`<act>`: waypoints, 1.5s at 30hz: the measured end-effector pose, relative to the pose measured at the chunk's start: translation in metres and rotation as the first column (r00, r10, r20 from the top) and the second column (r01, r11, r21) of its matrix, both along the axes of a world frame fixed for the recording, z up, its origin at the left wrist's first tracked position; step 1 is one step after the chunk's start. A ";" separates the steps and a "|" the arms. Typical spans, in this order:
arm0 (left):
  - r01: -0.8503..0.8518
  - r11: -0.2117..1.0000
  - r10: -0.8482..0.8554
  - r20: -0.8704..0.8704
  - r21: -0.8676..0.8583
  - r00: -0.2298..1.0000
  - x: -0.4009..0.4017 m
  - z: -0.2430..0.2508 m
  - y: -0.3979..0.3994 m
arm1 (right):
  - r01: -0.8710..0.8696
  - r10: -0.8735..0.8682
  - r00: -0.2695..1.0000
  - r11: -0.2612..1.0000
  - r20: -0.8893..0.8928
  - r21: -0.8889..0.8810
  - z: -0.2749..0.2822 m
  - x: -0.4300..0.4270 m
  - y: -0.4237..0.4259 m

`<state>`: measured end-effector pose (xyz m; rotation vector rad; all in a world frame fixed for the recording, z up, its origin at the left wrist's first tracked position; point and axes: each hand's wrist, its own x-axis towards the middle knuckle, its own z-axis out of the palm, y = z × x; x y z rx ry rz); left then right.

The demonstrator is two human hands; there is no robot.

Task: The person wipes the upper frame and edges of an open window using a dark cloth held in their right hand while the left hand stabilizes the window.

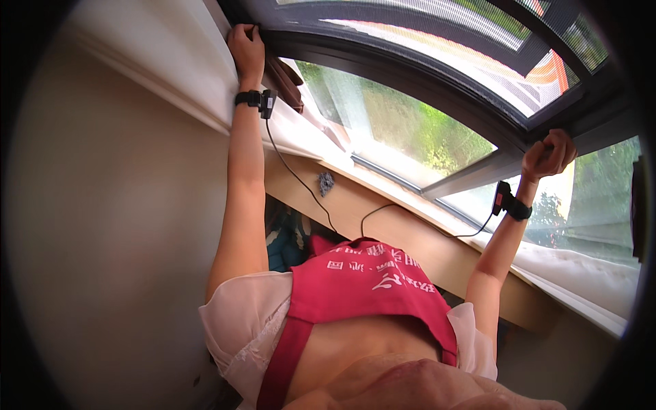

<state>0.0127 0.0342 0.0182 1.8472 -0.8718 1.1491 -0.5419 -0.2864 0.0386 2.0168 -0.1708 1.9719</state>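
Both arms reach up to a dark window frame with a mesh screen. At the frame's left end, beside a white curtain, my left hand has its fingers bent onto the dark edge; the fingertips are partly hidden. My right hand is curled at the frame's lower right corner, its fingers folded round the edge, with the contact mostly hidden. Each wrist bears a black strap with a small black device and a thin cable. A red apron with white writing covers the chest.
A grey crumpled scouring pad or cloth lies on the pale wooden sill. Glass panes with greenery outside stand behind the sill. More white curtain fabric hangs at the right. Both cables pass over the sill. Dark patterned fabric shows below the sill.
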 end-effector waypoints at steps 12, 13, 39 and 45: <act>0.132 0.985 -0.125 0.066 -0.107 0.990 -0.008 0.022 -0.009 | 0.030 -0.032 0.999 0.998 0.027 0.053 0.001 -0.001 0.005; 0.130 0.986 -0.124 0.062 -0.107 0.990 -0.008 0.015 -0.008 | 0.035 -0.036 0.999 0.998 0.021 0.046 0.001 -0.001 0.005; 0.008 0.993 0.005 0.105 -0.117 0.994 -0.004 0.034 -0.015 | 0.118 -0.119 0.992 0.993 0.039 0.015 0.002 0.002 0.007; -0.021 0.998 0.032 0.170 -0.065 0.985 -0.014 0.029 -0.015 | 0.116 -0.117 0.993 0.993 0.026 0.016 0.002 -0.002 0.006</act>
